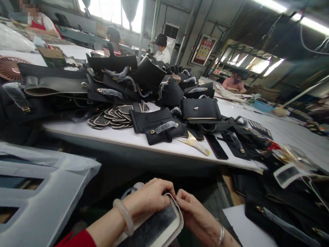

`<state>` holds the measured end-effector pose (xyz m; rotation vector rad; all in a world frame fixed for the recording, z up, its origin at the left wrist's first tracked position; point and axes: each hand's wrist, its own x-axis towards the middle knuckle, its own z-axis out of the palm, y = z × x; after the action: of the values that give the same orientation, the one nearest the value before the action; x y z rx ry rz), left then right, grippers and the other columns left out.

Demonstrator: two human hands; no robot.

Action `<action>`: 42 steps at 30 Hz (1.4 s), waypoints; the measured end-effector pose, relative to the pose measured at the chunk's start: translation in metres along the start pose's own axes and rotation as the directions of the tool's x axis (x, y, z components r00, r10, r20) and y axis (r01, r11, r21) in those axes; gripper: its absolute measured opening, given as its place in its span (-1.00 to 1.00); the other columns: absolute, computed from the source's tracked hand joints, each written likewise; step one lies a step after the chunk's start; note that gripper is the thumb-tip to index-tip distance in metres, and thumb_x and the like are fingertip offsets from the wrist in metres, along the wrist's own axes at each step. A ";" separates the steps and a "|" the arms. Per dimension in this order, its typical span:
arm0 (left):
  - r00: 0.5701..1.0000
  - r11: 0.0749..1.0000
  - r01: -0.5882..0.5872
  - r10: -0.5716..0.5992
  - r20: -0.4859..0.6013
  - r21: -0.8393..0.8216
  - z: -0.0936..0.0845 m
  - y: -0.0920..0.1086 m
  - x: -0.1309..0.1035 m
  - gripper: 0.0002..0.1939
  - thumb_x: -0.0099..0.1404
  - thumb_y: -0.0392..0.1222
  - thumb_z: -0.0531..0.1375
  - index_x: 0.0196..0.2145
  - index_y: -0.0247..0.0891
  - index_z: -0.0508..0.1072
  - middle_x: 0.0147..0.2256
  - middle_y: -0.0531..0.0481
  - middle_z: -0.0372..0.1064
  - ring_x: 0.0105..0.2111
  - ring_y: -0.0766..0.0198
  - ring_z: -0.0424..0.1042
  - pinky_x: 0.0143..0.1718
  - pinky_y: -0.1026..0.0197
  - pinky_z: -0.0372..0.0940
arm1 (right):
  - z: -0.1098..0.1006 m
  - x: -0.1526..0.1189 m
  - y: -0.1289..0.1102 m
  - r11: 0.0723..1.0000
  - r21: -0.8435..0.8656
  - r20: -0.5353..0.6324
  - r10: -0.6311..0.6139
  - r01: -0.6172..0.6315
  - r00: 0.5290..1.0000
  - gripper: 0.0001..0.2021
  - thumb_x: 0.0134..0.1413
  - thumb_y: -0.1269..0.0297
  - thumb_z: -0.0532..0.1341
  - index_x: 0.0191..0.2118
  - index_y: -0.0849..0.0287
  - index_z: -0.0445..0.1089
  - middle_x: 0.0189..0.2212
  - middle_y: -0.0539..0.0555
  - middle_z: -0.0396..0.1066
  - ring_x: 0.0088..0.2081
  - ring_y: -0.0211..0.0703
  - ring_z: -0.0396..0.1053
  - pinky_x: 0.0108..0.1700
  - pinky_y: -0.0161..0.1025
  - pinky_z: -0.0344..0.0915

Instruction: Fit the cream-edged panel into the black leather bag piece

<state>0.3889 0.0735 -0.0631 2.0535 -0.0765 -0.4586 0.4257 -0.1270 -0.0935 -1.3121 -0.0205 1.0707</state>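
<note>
My left hand (153, 195) grips a black bag piece (160, 223) with a rounded corner and a pale border, low in the head view. Its fingers curl over the piece's upper edge. My right hand (190, 210) is closed at that same corner, thumb and fingers pinching the rim. Beyond my hands, on the white table (118, 138), lie a black handbag (164, 132) with a plastic-wrapped handle and a pile of pale-edged flap pieces (113, 118). A yellow-stained pointed scrap (194, 143) and a black phone (217, 146) rest near the table's front edge.
Many black bags (115, 79) are heaped across the table. At left stands a plastic-covered frame (51, 192). More black bag parts (282, 206) and a white sheet (243, 223) are close at right. Co-workers sit farther back, one in a pink top (232, 83).
</note>
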 end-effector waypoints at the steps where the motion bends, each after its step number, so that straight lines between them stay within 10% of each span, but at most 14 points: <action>1: 1.000 1.000 0.001 -0.001 -0.003 0.003 0.000 0.000 0.000 -0.73 0.08 -0.21 0.12 -0.30 -0.06 0.57 -0.28 0.02 0.54 -0.15 0.10 0.46 -0.15 0.11 0.28 | -0.002 0.002 -0.001 1.000 0.009 0.041 0.026 -0.026 0.999 -0.53 -0.05 -0.01 0.41 -0.41 0.13 0.12 -0.50 -0.12 0.10 -0.47 -0.36 0.05 -0.37 -0.36 0.07; 19: 0.999 1.000 -0.026 0.027 0.031 -0.008 0.000 -0.007 0.006 -0.72 0.09 -0.28 0.10 -0.29 -0.05 0.54 -0.25 0.08 0.58 -0.18 0.12 0.49 -0.09 0.07 0.27 | 0.009 0.010 -0.049 0.826 -0.558 0.100 0.165 -0.081 0.981 -0.74 -0.07 0.19 0.28 -0.37 0.10 0.15 -0.51 -0.16 0.14 -0.48 -0.30 0.16 -0.45 -0.35 0.17; 28: 0.976 0.978 -0.060 0.100 0.195 -0.202 -0.028 -0.014 -0.010 -0.43 0.05 -0.23 0.26 0.08 -0.06 0.44 0.00 0.03 0.50 -0.02 0.12 0.45 0.03 0.14 0.30 | 0.013 0.015 -0.049 0.710 -0.702 0.082 0.145 -0.046 0.986 -0.73 -0.01 0.10 0.24 -0.27 0.09 0.20 -0.51 -0.14 0.15 -0.46 -0.26 0.15 -0.45 -0.32 0.09; 35: 0.993 0.968 0.113 -0.119 -0.013 -0.224 -0.031 -0.017 -0.069 -0.61 0.38 -0.05 0.06 0.11 -0.10 0.43 0.08 -0.01 0.44 0.06 0.16 0.39 0.12 0.18 0.20 | 0.009 0.013 -0.035 0.730 -0.683 0.132 0.084 0.030 0.988 -0.76 0.08 0.16 0.21 -0.18 0.12 0.23 -0.56 -0.19 0.04 -0.50 -0.30 0.03 -0.48 -0.34 -0.02; 42: 0.915 0.946 0.259 -0.305 -0.263 -0.193 -0.004 -0.010 -0.099 -0.50 0.44 0.12 -0.09 -0.27 -0.21 0.52 -0.32 0.04 0.47 -0.26 0.20 0.41 -0.24 0.27 0.22 | -0.014 0.033 -0.022 0.882 -0.471 0.296 0.179 -0.020 0.938 -0.39 -0.02 -0.13 0.29 0.06 0.17 0.35 -0.52 -0.11 0.26 -0.53 -0.28 0.20 -0.50 -0.37 0.12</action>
<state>0.2977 0.1059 -0.0411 1.9625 0.4274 -0.3220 0.4656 -0.1135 -0.0984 -1.5509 -0.4950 1.4272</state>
